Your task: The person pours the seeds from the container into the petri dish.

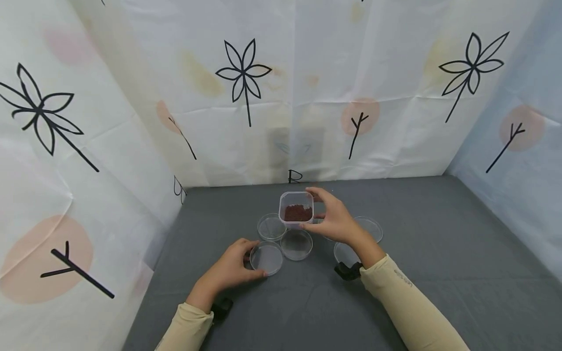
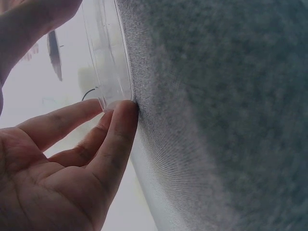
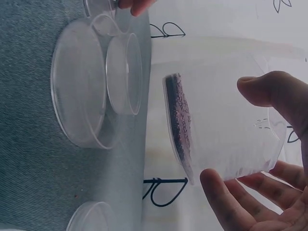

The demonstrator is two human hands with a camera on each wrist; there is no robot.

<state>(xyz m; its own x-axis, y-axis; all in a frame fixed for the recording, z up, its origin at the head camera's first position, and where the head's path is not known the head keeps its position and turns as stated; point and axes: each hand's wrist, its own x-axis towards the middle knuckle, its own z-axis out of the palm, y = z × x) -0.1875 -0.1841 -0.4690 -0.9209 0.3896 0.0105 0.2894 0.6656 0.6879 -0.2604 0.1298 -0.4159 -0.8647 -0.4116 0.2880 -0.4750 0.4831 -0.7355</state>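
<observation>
My left hand (image 1: 231,264) grips the nearest clear petri dish (image 1: 267,261) by its rim, thumb at the near side and fingers at the far side. In the left wrist view, fingertips (image 2: 126,108) touch the edge of that dish (image 2: 109,57), which is close over the grey cloth. My right hand (image 1: 337,220) holds a clear square plastic tub (image 1: 291,200) above other dishes. Dark reddish-brown granules (image 1: 298,213) cover the tub's bottom. The right wrist view shows the thumb on one side of the tub (image 3: 216,120) and fingers on the opposite side.
Two petri dishes, one behind (image 1: 270,228) and one right of the held dish (image 1: 296,244), stand close together. More dishes (image 1: 372,227) lie around the right wrist, partly hidden. A patterned cloth wall (image 1: 325,146) bounds the grey table (image 1: 439,253) at the back and sides.
</observation>
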